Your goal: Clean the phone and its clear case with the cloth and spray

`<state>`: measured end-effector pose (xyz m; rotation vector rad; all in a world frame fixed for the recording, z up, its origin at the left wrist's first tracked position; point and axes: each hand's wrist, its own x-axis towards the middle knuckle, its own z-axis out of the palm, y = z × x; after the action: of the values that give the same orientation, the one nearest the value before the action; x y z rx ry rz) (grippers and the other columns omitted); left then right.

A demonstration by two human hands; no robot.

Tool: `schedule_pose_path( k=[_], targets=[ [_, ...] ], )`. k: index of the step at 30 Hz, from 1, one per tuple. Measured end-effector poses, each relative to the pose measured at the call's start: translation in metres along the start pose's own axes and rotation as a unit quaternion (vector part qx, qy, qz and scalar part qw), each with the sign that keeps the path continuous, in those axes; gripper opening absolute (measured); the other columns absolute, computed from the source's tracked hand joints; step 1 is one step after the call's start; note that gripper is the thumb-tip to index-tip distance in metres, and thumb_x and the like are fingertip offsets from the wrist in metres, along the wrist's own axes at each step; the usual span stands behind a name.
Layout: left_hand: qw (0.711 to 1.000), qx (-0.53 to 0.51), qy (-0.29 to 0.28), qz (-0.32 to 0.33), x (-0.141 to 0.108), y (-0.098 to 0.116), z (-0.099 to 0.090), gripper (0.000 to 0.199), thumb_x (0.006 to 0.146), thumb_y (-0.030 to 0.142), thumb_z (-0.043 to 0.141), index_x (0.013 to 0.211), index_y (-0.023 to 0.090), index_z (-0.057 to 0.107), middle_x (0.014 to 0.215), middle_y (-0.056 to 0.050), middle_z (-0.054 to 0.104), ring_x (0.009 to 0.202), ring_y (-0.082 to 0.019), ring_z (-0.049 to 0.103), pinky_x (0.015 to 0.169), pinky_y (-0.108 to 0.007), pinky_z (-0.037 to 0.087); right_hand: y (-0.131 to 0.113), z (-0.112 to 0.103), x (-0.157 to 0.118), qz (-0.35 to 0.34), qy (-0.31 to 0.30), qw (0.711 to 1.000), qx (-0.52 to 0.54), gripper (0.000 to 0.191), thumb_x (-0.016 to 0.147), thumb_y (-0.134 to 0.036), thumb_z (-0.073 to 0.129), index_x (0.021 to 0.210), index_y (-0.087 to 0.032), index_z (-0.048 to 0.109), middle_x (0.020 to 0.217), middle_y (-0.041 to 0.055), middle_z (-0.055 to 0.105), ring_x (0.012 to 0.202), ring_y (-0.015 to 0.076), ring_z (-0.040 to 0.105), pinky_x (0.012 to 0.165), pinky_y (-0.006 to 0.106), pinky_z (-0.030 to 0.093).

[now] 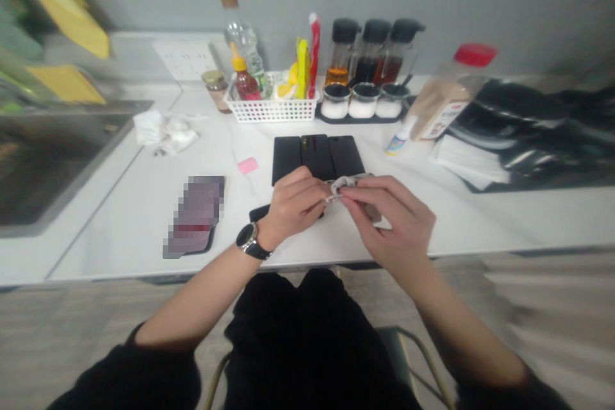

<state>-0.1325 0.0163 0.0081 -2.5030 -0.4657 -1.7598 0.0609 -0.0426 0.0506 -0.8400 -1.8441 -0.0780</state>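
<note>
Over the counter's front part, my two hands meet at a crumpled grey cloth [343, 184]. My right hand [396, 214] pinches the cloth between thumb and fingers, and part of it hangs behind the palm. My left hand [295, 202], with a watch [246, 237] on its wrist, has its fingers closed at the cloth's left edge. A small, pale, shiny thing [331, 198] shows between the fingertips, too blurred to name. Just behind the hands lie three flat black panels [314, 157] side by side. Another flat black object [259, 213] is partly hidden under my left hand.
A pixelated phone-like slab [195, 214] lies left, near a pink piece [248, 165] and crumpled tissues [166, 131]. A sink [62, 198] is far left. Behind stand a white basket [271, 112], seasoning jars [362, 102], a red-lidded container [446, 99] and a small bottle [400, 138].
</note>
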Motion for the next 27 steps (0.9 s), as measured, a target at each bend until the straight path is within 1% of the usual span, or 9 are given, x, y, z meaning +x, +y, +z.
schedule_pose_path(
  k=[4,7,10,13,15,17,20,24,27],
  targets=[
    [1.0,-0.001,-0.01,-0.017,0.001,0.002,0.002,0.024,0.097,0.005,0.068,0.113,0.022,0.071,0.093,-0.003,0.082,0.074,-0.014,0.07,0.068,-0.032,0.051,0.006,-0.002,-0.003,0.061,0.053,0.997,-0.012,0.012,0.095,-0.011,0.077,0.099,-0.023,0.079,0.092,0.0042,0.078,0.083,0.0169,0.075,0.073,0.03,0.064],
    [1.0,-0.003,-0.008,-0.021,-0.001,0.001,0.003,0.01,0.098,0.012,0.068,0.098,0.021,0.068,0.083,-0.003,0.078,0.07,-0.016,0.065,0.064,-0.033,0.049,-0.005,0.008,-0.008,0.033,0.034,0.998,0.029,0.017,0.096,-0.01,0.075,0.106,-0.023,0.078,0.098,0.0051,0.078,0.09,0.0188,0.077,0.077,0.034,0.066],
    [0.999,0.004,0.007,-0.031,-0.003,0.001,0.002,0.006,0.1,0.017,0.067,0.096,0.021,0.068,0.08,-0.004,0.076,0.069,-0.017,0.062,0.062,-0.033,0.049,-0.007,0.017,-0.009,0.002,0.02,0.998,0.064,0.02,0.097,-0.009,0.073,0.109,-0.024,0.077,0.1,0.0049,0.078,0.092,0.0182,0.077,0.074,0.033,0.065],
    [0.997,0.001,0.029,-0.068,-0.002,0.002,0.0,0.005,0.098,0.018,0.073,0.1,0.022,0.074,0.08,-0.002,0.076,0.07,-0.015,0.065,0.066,-0.032,0.053,0.018,0.017,-0.009,0.033,0.063,0.996,0.058,0.015,0.096,-0.011,0.075,0.102,-0.025,0.077,0.097,0.0027,0.077,0.087,0.0171,0.075,0.069,0.031,0.062],
    [0.985,-0.046,0.065,-0.151,0.0,0.001,0.001,0.002,0.098,0.022,0.075,0.1,0.023,0.075,0.084,-0.001,0.076,0.077,-0.015,0.069,0.071,-0.03,0.056,0.039,0.014,-0.01,0.075,0.098,0.991,0.052,0.009,0.097,-0.016,0.075,0.097,-0.025,0.076,0.091,0.0018,0.076,0.084,0.0176,0.073,0.069,0.033,0.06],
    [0.947,-0.144,0.102,-0.269,0.002,0.0,0.003,0.01,0.1,0.032,0.074,0.099,0.023,0.07,0.091,-0.002,0.076,0.087,-0.016,0.075,0.07,-0.028,0.06,0.053,0.011,-0.011,0.095,0.118,0.987,0.058,0.006,0.097,-0.02,0.075,0.096,-0.025,0.075,0.089,0.0019,0.074,0.082,0.0185,0.071,0.068,0.034,0.059],
    [0.856,-0.295,0.103,-0.412,0.006,-0.003,0.006,0.028,0.099,0.048,0.073,0.102,0.025,0.059,0.108,-0.004,0.077,0.088,-0.018,0.08,0.051,-0.021,0.055,0.052,0.01,-0.009,0.056,0.107,0.99,0.071,0.007,0.097,-0.019,0.076,0.099,-0.026,0.075,0.089,0.0017,0.075,0.083,0.0185,0.071,0.071,0.034,0.059],
    [0.781,-0.375,0.063,-0.495,0.006,-0.008,0.009,0.035,0.096,0.055,0.075,0.107,0.027,0.057,0.12,-0.006,0.077,0.078,-0.018,0.079,0.038,-0.018,0.044,0.044,0.019,0.0,0.015,-0.032,0.995,0.094,0.009,0.099,-0.017,0.074,0.102,-0.025,0.075,0.098,0.0021,0.077,0.09,0.0175,0.073,0.08,0.033,0.059],
    [0.738,-0.413,0.058,-0.531,0.002,-0.012,0.011,0.038,0.1,0.061,0.066,0.12,0.03,0.059,0.109,-0.004,0.079,0.081,-0.018,0.077,0.05,-0.022,0.054,0.048,0.034,0.002,0.007,-0.092,0.99,0.103,0.008,0.103,-0.018,0.069,0.103,-0.023,0.075,0.102,0.0049,0.076,0.093,0.018,0.073,0.08,0.033,0.06]
  ],
)
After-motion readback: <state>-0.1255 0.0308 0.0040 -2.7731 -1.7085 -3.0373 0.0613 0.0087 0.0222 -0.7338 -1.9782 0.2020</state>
